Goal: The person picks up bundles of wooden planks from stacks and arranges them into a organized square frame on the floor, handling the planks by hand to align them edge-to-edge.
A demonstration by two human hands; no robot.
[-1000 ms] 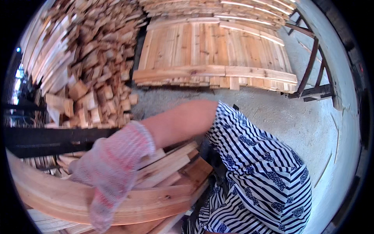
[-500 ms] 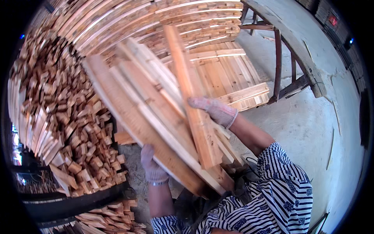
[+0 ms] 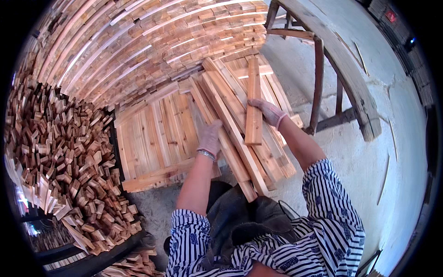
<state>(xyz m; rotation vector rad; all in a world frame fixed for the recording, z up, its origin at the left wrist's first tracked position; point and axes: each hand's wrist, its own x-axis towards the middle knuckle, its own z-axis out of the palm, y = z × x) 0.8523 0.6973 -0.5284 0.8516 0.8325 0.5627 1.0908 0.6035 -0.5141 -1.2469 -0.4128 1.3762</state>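
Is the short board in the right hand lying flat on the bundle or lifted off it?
Flat. The short board rests lengthwise on the slat bundle, right hand at its edge.
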